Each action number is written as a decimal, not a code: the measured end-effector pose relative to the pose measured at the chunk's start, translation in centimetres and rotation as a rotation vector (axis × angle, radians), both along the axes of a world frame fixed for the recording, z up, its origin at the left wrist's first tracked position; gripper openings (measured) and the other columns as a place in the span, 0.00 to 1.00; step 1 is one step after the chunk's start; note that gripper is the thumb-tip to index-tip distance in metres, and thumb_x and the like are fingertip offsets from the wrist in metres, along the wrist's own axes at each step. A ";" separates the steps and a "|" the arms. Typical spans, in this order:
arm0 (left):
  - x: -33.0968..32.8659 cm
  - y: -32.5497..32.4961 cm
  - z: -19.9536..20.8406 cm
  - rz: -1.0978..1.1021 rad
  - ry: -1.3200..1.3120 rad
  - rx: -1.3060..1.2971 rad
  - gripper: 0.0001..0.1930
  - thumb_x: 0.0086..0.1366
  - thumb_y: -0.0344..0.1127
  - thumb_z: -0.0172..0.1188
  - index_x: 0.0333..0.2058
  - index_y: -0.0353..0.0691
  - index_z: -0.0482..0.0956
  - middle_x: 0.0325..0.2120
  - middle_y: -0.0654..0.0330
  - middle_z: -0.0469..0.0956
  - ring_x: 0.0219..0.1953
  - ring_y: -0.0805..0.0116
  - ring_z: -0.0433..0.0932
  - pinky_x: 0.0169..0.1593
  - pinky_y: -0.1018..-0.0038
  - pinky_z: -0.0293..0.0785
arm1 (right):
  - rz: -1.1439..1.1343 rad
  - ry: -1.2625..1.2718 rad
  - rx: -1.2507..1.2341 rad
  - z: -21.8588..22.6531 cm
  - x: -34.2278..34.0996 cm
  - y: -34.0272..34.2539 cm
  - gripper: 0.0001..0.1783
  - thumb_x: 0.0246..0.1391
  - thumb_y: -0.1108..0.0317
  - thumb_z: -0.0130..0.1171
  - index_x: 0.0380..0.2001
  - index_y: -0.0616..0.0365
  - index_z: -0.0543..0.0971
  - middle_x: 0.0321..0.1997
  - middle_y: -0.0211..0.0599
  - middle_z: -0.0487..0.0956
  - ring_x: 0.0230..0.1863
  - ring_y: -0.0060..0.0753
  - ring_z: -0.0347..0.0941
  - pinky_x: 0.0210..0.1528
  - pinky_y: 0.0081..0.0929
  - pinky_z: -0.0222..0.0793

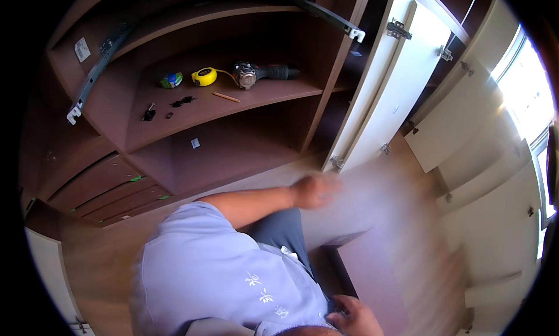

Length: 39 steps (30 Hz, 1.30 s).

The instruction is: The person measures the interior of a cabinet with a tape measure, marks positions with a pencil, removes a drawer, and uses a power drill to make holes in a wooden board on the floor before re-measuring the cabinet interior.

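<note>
Lavender shirt lies nearest in the head view. Left hand: blurred, near the white cabinet door's lower end; finger state cannot be determined. Right hand: fingers bent, grip indeterminable, near the brown panel beside the trousers. Caution: a wide left-hand swing could strike the door; a misplaced foot could catch the panel.

A brown cabinet with open shelves filled the far side, its drawers set low at the left. Tall white panels with metal hinges stood to its right. More pale panels lined the right, beside a bright daylit window. The floor was wood-toned.
</note>
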<state>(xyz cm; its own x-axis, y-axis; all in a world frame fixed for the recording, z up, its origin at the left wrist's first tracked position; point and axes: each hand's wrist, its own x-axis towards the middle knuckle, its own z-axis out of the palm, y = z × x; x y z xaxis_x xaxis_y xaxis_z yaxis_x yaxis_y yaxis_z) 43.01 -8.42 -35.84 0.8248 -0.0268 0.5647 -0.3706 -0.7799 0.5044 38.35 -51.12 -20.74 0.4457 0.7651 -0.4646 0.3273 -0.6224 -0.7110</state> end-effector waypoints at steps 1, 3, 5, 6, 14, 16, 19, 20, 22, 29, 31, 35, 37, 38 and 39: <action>-0.9 2.4 1.8 0.073 -0.075 -0.025 0.22 0.65 0.33 0.67 0.59 0.45 0.81 0.61 0.53 0.79 0.62 0.52 0.79 0.64 0.58 0.78 | -0.076 -0.014 0.003 -0.4 0.6 -0.7 0.28 0.63 0.69 0.67 0.65 0.57 0.76 0.51 0.48 0.86 0.49 0.41 0.82 0.53 0.38 0.78; -2.5 6.5 6.3 0.195 -0.202 -0.031 0.19 0.64 0.31 0.69 0.54 0.44 0.84 0.55 0.54 0.83 0.58 0.52 0.82 0.61 0.59 0.80 | -0.233 -0.046 0.014 -1.2 2.5 -2.1 0.25 0.65 0.69 0.65 0.64 0.57 0.77 0.49 0.46 0.87 0.47 0.39 0.83 0.50 0.37 0.79; -4.7 9.5 11.7 0.336 -0.282 0.030 0.15 0.64 0.31 0.70 0.50 0.42 0.86 0.51 0.54 0.85 0.56 0.51 0.83 0.60 0.60 0.81 | -0.266 -0.197 0.044 0.5 3.8 -2.4 0.24 0.66 0.68 0.65 0.64 0.56 0.78 0.47 0.43 0.87 0.45 0.36 0.84 0.46 0.35 0.79; -5.3 10.9 14.2 0.407 -0.262 0.087 0.16 0.65 0.32 0.68 0.51 0.42 0.85 0.53 0.53 0.84 0.57 0.50 0.82 0.62 0.60 0.79 | -0.237 -0.310 0.120 -0.5 4.6 -3.2 0.23 0.66 0.68 0.65 0.63 0.55 0.79 0.47 0.42 0.87 0.45 0.34 0.83 0.45 0.34 0.78; -3.3 23.0 19.5 1.241 0.465 0.295 0.40 0.60 0.48 0.74 0.70 0.52 0.69 0.76 0.52 0.58 0.78 0.43 0.53 0.72 0.35 0.61 | -0.158 -0.285 0.136 -2.5 6.4 -2.2 0.23 0.65 0.67 0.68 0.62 0.56 0.80 0.47 0.41 0.87 0.45 0.33 0.83 0.43 0.32 0.79; -3.0 23.9 19.9 1.230 0.623 0.277 0.35 0.62 0.45 0.72 0.67 0.53 0.73 0.74 0.55 0.61 0.77 0.43 0.56 0.70 0.35 0.66 | -0.122 -0.319 0.143 -2.9 6.8 -1.7 0.23 0.65 0.67 0.68 0.62 0.56 0.80 0.47 0.42 0.87 0.44 0.34 0.83 0.43 0.32 0.80; -2.8 25.3 19.8 1.222 0.647 0.288 0.24 0.65 0.39 0.67 0.60 0.51 0.80 0.70 0.58 0.68 0.74 0.45 0.64 0.65 0.40 0.74 | -0.081 -0.380 0.155 -3.0 7.2 -1.6 0.23 0.65 0.67 0.68 0.61 0.56 0.80 0.46 0.42 0.87 0.42 0.36 0.84 0.42 0.33 0.80; -2.6 25.9 19.5 1.230 0.616 0.278 0.20 0.66 0.37 0.65 0.57 0.49 0.82 0.68 0.58 0.70 0.72 0.46 0.67 0.64 0.43 0.77 | -0.069 -0.402 0.159 -3.0 7.3 -1.7 0.23 0.65 0.67 0.69 0.61 0.56 0.80 0.46 0.42 0.87 0.42 0.36 0.84 0.42 0.33 0.80; -2.4 27.0 18.9 1.229 0.588 0.308 0.16 0.67 0.33 0.61 0.53 0.47 0.84 0.64 0.59 0.74 0.69 0.47 0.71 0.61 0.47 0.79 | -0.073 -0.403 0.175 -3.2 7.5 -1.9 0.22 0.65 0.67 0.69 0.61 0.56 0.81 0.46 0.43 0.87 0.41 0.37 0.84 0.41 0.33 0.80; -3.4 28.4 17.8 1.089 0.433 0.634 0.18 0.65 0.30 0.59 0.53 0.46 0.84 0.60 0.60 0.80 0.66 0.47 0.75 0.57 0.47 0.81 | -0.111 -0.421 0.182 -1.3 7.5 -0.8 0.21 0.65 0.64 0.67 0.58 0.60 0.81 0.47 0.48 0.86 0.45 0.40 0.83 0.44 0.41 0.79; -4.7 24.8 18.4 1.034 0.269 0.744 0.19 0.65 0.31 0.60 0.55 0.47 0.83 0.59 0.61 0.80 0.67 0.49 0.75 0.56 0.45 0.80 | -0.160 -0.514 0.294 1.1 6.5 0.5 0.15 0.56 0.69 0.68 0.45 0.61 0.82 0.44 0.50 0.84 0.44 0.55 0.80 0.44 0.49 0.77; -6.2 12.8 20.7 0.744 0.105 0.851 0.19 0.64 0.35 0.63 0.54 0.50 0.83 0.57 0.64 0.82 0.66 0.52 0.76 0.53 0.42 0.80 | 0.020 -0.904 0.429 3.4 8.1 3.7 0.22 0.48 0.73 0.73 0.48 0.62 0.83 0.54 0.53 0.82 0.55 0.61 0.78 0.56 0.50 0.76; -5.8 6.4 20.9 0.483 0.099 0.823 0.16 0.65 0.36 0.62 0.52 0.50 0.85 0.54 0.64 0.83 0.66 0.52 0.76 0.51 0.42 0.80 | 0.096 -1.164 0.413 4.6 8.2 7.4 0.33 0.51 0.61 0.74 0.59 0.62 0.78 0.60 0.54 0.79 0.60 0.58 0.76 0.61 0.49 0.72; -5.2 3.9 19.5 0.383 0.158 0.832 0.15 0.66 0.36 0.62 0.51 0.50 0.85 0.53 0.63 0.83 0.65 0.52 0.76 0.50 0.42 0.79 | 0.112 -1.227 0.359 5.2 7.8 10.1 0.39 0.51 0.59 0.75 0.64 0.64 0.74 0.63 0.55 0.78 0.62 0.58 0.75 0.63 0.49 0.71; -4.5 1.3 18.2 0.282 0.214 0.832 0.14 0.66 0.37 0.62 0.50 0.50 0.86 0.51 0.62 0.83 0.64 0.53 0.77 0.48 0.43 0.79 | 0.132 -1.291 0.302 5.8 7.3 12.6 0.46 0.51 0.58 0.75 0.69 0.66 0.69 0.65 0.56 0.76 0.63 0.59 0.74 0.65 0.49 0.70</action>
<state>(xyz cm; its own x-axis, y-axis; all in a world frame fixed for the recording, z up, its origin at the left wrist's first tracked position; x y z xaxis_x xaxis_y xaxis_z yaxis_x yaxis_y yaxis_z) 38.47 -7.11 -17.64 0.9478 -0.1392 0.2868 -0.0739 -0.9711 -0.2270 45.68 -38.57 -14.91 0.3500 0.8341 0.4263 0.9119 -0.4075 0.0488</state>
